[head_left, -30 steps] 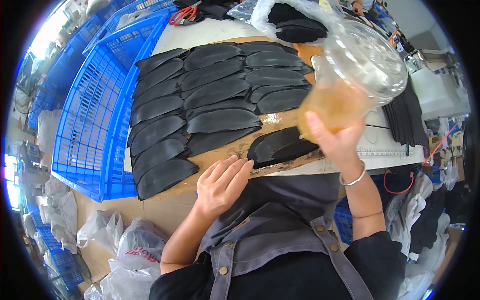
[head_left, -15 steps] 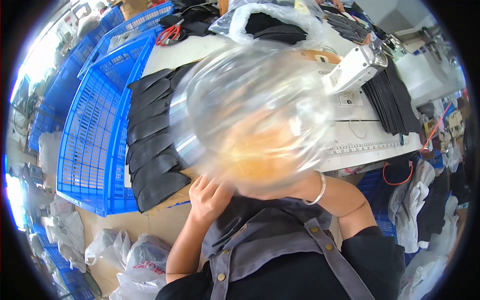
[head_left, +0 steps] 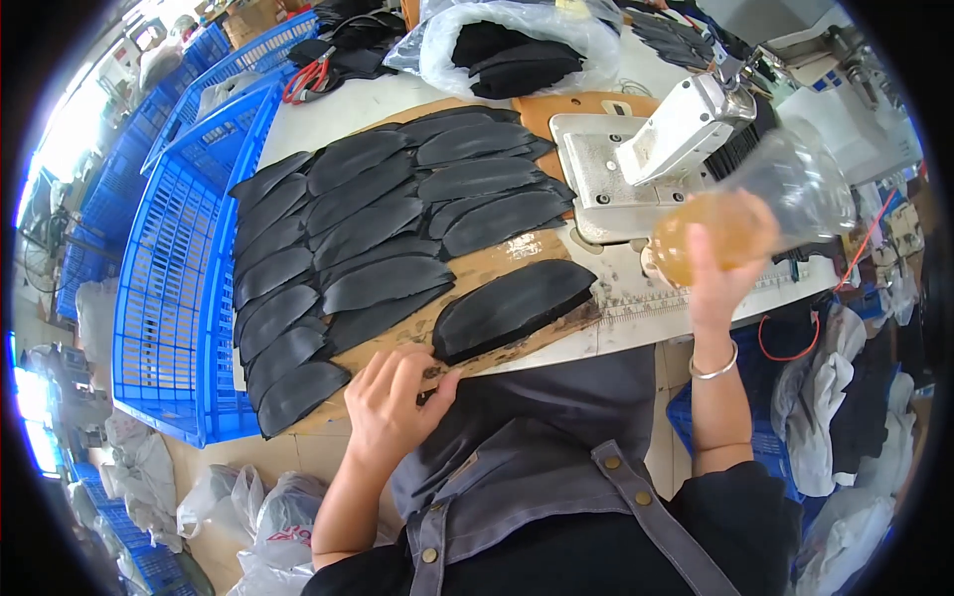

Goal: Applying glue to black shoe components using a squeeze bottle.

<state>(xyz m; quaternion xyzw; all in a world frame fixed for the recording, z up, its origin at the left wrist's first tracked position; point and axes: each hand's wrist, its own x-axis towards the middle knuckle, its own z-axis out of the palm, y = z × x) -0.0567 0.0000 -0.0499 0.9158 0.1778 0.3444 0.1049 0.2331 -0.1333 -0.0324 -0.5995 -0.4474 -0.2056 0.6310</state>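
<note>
Bottle (head_left: pixel 800 194) of clear plastic with an amber end, blurred, is grasped in the right hand (head_left: pixel 723 283) in the head view, tilted above the worktable's right side. The left hand (head_left: pixel 388 402), fingers bent, rests at the near edge of a brown board (head_left: pixel 517 248); whether it pinches anything, I cannot tell. Just beyond those fingers, one black curved piece (head_left: pixel 512 303) lies flat on the board, apart from overlapping rows of similar pieces (head_left: pixel 363 219). Good handling, I judge, means steadying the board, keeping fingertips off the piece's face and holding the bottle clear of the rows. Writing: red print on a plastic bag (head_left: pixel 288 526) below, and fine ruler markings (head_left: pixel 651 310) along the tabletop.
</note>
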